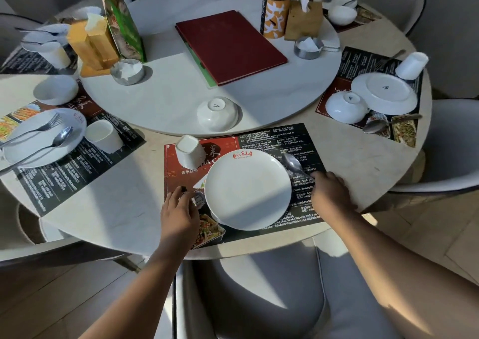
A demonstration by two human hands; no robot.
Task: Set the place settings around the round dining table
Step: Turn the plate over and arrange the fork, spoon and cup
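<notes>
On the near black and red placemat (272,136) lies a white plate (246,191) with a red logo at its far rim. My right hand (329,191) grips the handle of a spoon (294,164), whose bowl rests on the mat at the plate's right edge. At the plate's left edge my left hand (178,209) curls its fingers over a fork (198,199) that is mostly hidden. An upturned white cup (189,152) stands at the mat's far left. An upturned white bowl (217,113) sits just beyond the mat, on the turntable (166,100).
The turntable carries a red menu book (230,46), tissue holders, a cylinder of chopsticks (274,12) and two metal dishes. The left setting (44,136) has a plate with fork and spoon, a cup and a bowl. The right setting (383,92) has an upturned plate and bowl. A chair (272,294) stands below me.
</notes>
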